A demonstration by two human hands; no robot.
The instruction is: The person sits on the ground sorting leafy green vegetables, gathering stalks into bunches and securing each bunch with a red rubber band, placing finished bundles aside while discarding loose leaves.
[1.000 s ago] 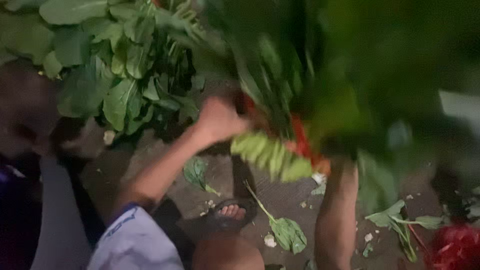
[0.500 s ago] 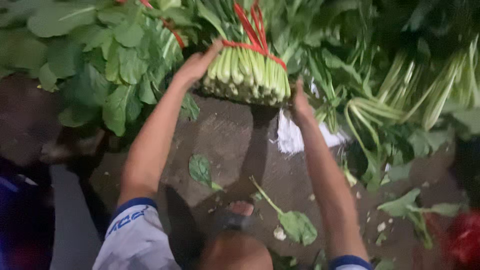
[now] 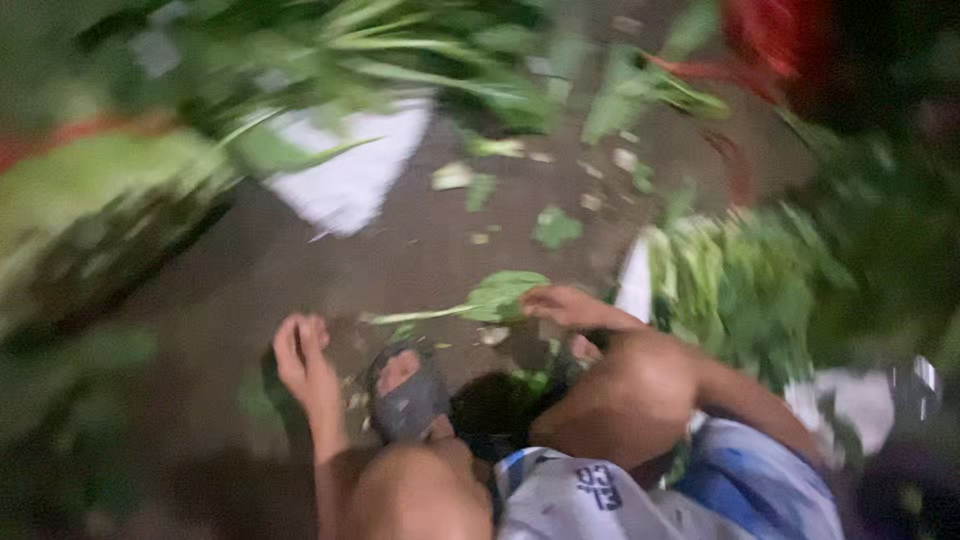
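We look down at dark ground point(image 3: 300, 270) through heavy blur. Our left hand point(image 3: 302, 358) hangs low, just left of our sandalled foot point(image 3: 408, 392), fingers together and loosely curled, holding nothing we can make out. Our right hand point(image 3: 566, 305) reaches over the knee point(image 3: 620, 385), its fingers lying flat on the right end of a loose leaf point(image 3: 500, 295); whether they pinch it, we cannot tell. The leaf lies on the ground just ahead of the foot, its pale stalk pointing left. A white sheet point(image 3: 350, 180) lies further out to the left, under a blurred heap of greens point(image 3: 330, 60). Another bundle point(image 3: 740, 290) lies close on the right of the right hand. Small scraps point(image 3: 555, 228) dot the ground beyond the leaf.
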